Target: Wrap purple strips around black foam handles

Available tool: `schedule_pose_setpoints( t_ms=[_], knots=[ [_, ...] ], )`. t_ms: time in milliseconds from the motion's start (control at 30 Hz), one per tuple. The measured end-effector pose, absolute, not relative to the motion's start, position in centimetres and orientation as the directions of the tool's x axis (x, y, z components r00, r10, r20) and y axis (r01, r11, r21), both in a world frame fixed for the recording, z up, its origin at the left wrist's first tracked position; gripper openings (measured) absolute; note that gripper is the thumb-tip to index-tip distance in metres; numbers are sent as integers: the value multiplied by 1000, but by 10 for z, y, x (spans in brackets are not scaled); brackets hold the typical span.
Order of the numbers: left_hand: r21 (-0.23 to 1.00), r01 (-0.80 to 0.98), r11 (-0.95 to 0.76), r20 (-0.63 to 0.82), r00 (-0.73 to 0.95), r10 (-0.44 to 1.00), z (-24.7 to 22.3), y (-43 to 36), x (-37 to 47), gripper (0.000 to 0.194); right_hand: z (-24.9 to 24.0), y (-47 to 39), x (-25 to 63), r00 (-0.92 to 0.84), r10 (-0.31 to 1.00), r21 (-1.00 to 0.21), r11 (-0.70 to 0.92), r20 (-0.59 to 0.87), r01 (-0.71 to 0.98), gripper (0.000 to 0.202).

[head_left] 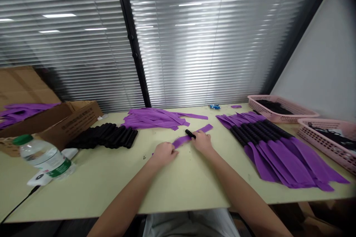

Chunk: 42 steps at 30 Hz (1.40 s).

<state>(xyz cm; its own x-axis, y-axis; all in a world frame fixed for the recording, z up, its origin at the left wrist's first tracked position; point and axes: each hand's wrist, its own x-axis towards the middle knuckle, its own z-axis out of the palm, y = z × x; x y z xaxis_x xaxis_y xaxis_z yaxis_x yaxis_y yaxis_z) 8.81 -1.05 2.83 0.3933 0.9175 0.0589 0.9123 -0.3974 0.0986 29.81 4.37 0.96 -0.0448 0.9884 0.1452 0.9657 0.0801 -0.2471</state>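
Observation:
Near the middle of the table, a purple strip (182, 140) lies slantwise between my hands. My left hand (164, 153) is closed at the strip's near left end; what its fingers hold is hidden. My right hand (202, 141) grips a short black ribbed tube (190, 133) over the strip. Behind them is a loose pile of purple strips (152, 118). Several black ribbed tubes (105, 136) lie side by side on the left. To the right, several purple strips (294, 159) run through black tubes (258, 131) in a row.
A cardboard box (69, 118) with purple strips stands at the left, beside a water bottle (47, 159) with a green cap. Two pink baskets (289, 118) with black items stand at the right. A small blue packet (214, 107) lies at the table's (178, 189) back edge.

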Motion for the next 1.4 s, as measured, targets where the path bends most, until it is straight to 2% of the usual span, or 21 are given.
schedule_pose_setpoints(
  t_ms=[200, 333, 467, 733, 833, 933, 1200, 1300, 1400],
  knots=[
    [96, 914, -393, 56, 389, 919, 26, -9, 87, 31, 14, 25, 277, -172, 974, -261, 207, 150, 943, 25],
    [101, 914, -394, 51, 391, 919, 26, -9, 87, 31, 17, 19, 272, -189, 971, -249, 222, 149, 943, 24],
    [107, 915, -388, 41, 386, 922, 28, -10, 88, 31, 18, 27, 280, -135, 981, -229, 163, 137, 960, 27],
    [132, 912, -388, 19, 390, 921, 33, -13, 90, 33, 14, 57, 323, 88, 989, -198, -63, 121, 978, 30],
    [138, 912, -386, 17, 388, 922, 32, -13, 90, 33, 15, 59, 330, 117, 985, -197, -91, 130, 976, 29],
    [141, 911, -388, 22, 389, 921, 33, -13, 90, 34, 16, 52, 322, 60, 989, -208, -31, 133, 978, 28],
    [141, 912, -385, 35, 385, 922, 30, -12, 89, 29, 13, 11, 256, -265, 950, -253, 300, 164, 920, 24],
    [143, 911, -386, 31, 386, 922, 29, -12, 88, 28, 13, 8, 247, -288, 943, -257, 323, 165, 911, 22],
    [142, 911, -386, 27, 387, 922, 29, -11, 88, 28, 13, 17, 256, -237, 958, -255, 272, 160, 928, 24]
  ],
)
